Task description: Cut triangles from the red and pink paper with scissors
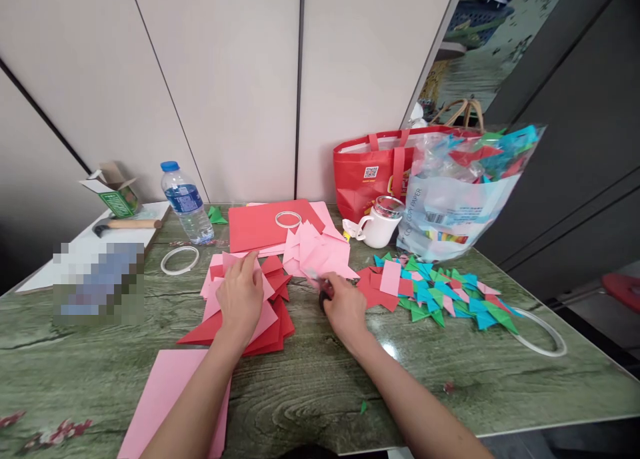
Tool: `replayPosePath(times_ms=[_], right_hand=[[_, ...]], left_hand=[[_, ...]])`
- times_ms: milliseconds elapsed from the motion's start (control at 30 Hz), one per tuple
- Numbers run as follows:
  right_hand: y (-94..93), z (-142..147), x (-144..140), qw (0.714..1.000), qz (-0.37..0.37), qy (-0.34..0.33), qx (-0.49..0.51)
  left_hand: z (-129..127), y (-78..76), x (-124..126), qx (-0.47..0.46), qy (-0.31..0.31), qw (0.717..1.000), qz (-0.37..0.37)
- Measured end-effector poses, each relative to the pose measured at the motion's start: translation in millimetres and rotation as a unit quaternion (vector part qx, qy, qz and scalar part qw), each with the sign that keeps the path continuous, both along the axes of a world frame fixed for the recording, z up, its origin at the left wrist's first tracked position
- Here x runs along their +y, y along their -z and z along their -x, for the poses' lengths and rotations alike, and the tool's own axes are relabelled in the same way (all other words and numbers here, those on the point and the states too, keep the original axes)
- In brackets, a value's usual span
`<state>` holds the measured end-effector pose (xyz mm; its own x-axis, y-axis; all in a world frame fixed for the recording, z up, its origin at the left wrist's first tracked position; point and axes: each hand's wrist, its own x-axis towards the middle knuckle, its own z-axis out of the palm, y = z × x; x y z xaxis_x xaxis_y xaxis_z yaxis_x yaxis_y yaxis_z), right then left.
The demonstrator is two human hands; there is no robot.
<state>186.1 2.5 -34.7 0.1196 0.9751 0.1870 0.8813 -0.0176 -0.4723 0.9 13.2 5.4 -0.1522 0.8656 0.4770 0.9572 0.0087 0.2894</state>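
Observation:
My left hand is over a pile of folded pink paper and red paper. Its fingers are curled down and closed on a piece of pink paper at the top of the pile; the fingertips are partly hidden. In my right hand are scissors with a dark handle, the blades blurred and pointing up and left. The blades lie close to a heap of folded pink pieces. Right of this hand are small red pieces and a pink rectangle.
A chain of green, blue and pink folded pieces runs to a white ring. Behind stand a white mug, red bag, plastic bag and water bottle. A hammer lies left; pink sheets lie in front.

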Motion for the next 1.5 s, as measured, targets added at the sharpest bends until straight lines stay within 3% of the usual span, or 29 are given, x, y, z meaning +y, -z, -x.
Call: replayPosePath(times_ms=[133, 200, 267, 367, 433, 533, 600, 700, 767, 867, 900, 967, 1033, 1133, 1267, 1367, 1433, 1500], right_hand=[[-14.1, -37.3, 13.3, 0.981, -0.099, 0.165, -0.022], [-19.6, -55.1, 18.7, 0.964, -0.096, 0.241, -0.060], [-21.8, -64.5, 22.1, 0.955, -0.094, 0.271, -0.079], [-18.8, -60.5, 23.8, 0.968, -0.079, 0.225, -0.073], [-14.6, -51.8, 23.8, 0.982, -0.030, 0.175, -0.071], [-8.9, -43.1, 23.9, 0.988, 0.038, 0.131, -0.080], [-7.0, -42.9, 24.7, 0.988, 0.040, 0.135, -0.061], [-7.2, -44.9, 26.7, 0.988, -0.007, 0.130, 0.082], [-8.4, -42.7, 27.4, 0.952, -0.047, 0.087, 0.290], [-9.7, -29.6, 24.2, 0.803, -0.081, 0.034, 0.589], [-9.7, -22.7, 21.4, 0.761, -0.082, 0.032, 0.643], [-8.6, -6.8, 13.6, 0.714, -0.054, 0.013, 0.698], [-6.4, 9.3, 4.1, 0.720, -0.022, -0.019, 0.693], [-1.8, 26.5, -7.8, 0.755, 0.021, -0.097, 0.648], [2.7, 30.8, -15.6, 0.803, -0.022, -0.150, 0.577], [-0.5, 29.9, -24.5, 0.840, -0.070, -0.214, 0.494], [-6.8, 33.2, -34.0, 0.837, -0.038, -0.304, 0.452], [-14.3, 41.0, -43.8, 0.804, 0.065, -0.387, 0.446]], left_hand=[[2.3, 8.5, 4.4, 0.007, 0.095, 0.993, -0.070], [1.9, 11.8, 6.0, -0.012, 0.119, 0.987, -0.106], [0.1, 13.1, 6.6, -0.046, 0.144, 0.978, -0.144], [-4.5, 12.6, 5.7, -0.103, 0.205, 0.959, -0.167], [-7.9, 12.5, 4.3, -0.138, 0.242, 0.949, -0.148], [-12.7, 13.2, 1.7, -0.178, 0.262, 0.944, -0.090], [-15.7, 12.9, -0.2, -0.193, 0.262, 0.945, -0.032], [-19.8, 10.1, -3.3, -0.234, 0.260, 0.935, 0.056], [-22.1, 7.5, -5.3, -0.279, 0.265, 0.917, 0.106], [-25.5, 4.6, -7.3, -0.370, 0.280, 0.863, 0.197], [-26.7, 4.2, -7.6, -0.408, 0.286, 0.837, 0.225], [-28.6, 4.1, -7.6, -0.486, 0.303, 0.780, 0.253], [-29.5, 4.8, -6.8, -0.555, 0.314, 0.735, 0.232], [-28.2, 6.5, -4.7, -0.619, 0.290, 0.710, 0.170], [-24.5, 4.4, -1.6, -0.634, 0.225, 0.728, 0.132], [-20.2, -5.8, 1.4, -0.626, 0.196, 0.749, 0.091], [-14.0, -17.0, 4.8, -0.627, 0.179, 0.755, 0.077], [-4.5, -30.6, 9.2, -0.639, 0.171, 0.746, 0.071]])
